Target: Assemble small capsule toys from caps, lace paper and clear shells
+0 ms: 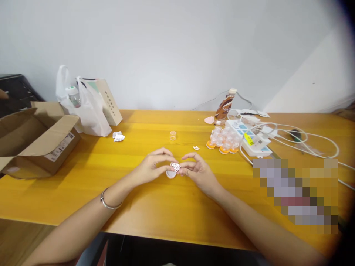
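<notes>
My left hand [154,166] and my right hand [196,170] meet over the middle of the yellow table [138,199]. Between their fingertips is a small white crumpled printed packet [175,166], pinched from both sides. Just below it a small white round lid [171,174] sits by my left fingers. Both hands have their fingers curled in. A silver bangle [108,201] is on my left wrist.
An open cardboard box [39,140] stands at the left, with a white plastic bag [83,107] and a paper bag [109,101] behind. A small clear cup [173,135], torn wrappers [118,136], several orange-capped vials [224,142], a bottle [225,105] and a power strip [251,138] with cables lie further back.
</notes>
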### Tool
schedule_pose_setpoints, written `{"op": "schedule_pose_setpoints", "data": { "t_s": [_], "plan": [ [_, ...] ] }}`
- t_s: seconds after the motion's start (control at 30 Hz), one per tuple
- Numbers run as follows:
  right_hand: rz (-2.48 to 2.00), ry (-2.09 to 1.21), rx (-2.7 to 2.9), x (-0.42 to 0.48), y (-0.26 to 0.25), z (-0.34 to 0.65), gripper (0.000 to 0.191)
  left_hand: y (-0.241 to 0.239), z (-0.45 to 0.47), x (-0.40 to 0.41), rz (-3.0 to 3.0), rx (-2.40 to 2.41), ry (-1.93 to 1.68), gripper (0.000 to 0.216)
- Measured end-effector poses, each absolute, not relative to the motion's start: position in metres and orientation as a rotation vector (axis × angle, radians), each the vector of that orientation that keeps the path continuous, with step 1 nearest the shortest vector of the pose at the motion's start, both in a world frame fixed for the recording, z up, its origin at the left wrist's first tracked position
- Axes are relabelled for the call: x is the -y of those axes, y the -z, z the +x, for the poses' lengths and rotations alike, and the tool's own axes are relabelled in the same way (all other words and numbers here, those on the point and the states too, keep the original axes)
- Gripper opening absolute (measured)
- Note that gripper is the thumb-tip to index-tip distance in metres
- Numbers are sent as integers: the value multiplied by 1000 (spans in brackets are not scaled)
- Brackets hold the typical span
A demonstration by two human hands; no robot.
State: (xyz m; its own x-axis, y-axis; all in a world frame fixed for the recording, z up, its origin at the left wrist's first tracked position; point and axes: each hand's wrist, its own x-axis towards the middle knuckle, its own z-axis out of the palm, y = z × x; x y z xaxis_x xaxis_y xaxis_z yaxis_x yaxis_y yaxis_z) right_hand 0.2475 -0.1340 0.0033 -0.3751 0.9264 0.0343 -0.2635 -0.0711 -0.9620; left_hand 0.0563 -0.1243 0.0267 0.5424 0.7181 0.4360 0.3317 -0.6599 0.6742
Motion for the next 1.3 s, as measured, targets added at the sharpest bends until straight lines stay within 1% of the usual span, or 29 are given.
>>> {"op": "schedule_pose_setpoints", "data": {
  "t_s": [0.2,0.47,0.6,0.73,0.9,1.07,1.13,1.23,1.3],
  "plan": [
    [-810,-1566,1274,138,-4,244,34,-26,58,128,2256,-812,-900,20],
    [-798,-1484,1310,139,0,242,30,-21,66,129,2033,-903,-961,18],
    [-803,-1443,1349,140,4,242,29,-16,73,130,1876,-984,-1022,21],
    [-816,-1379,1393,140,9,242,26,-7,79,133,1899,-1060,-1048,12],
    [-832,-1496,1217,137,10,240,26,-4,77,127,1941,-1025,-1093,22],
    [-798,-1867,1048,133,6,246,24,-10,71,120,2026,-843,-1111,13],
    [-788,-1938,1004,132,6,248,25,-11,70,120,2021,-786,-1083,13],
    [-808,-1879,961,130,9,250,31,-9,71,120,2006,-719,-1039,16],
    [-839,-1707,911,127,10,251,34,-6,73,117,2007,-716,-1071,21]
  ]
}}
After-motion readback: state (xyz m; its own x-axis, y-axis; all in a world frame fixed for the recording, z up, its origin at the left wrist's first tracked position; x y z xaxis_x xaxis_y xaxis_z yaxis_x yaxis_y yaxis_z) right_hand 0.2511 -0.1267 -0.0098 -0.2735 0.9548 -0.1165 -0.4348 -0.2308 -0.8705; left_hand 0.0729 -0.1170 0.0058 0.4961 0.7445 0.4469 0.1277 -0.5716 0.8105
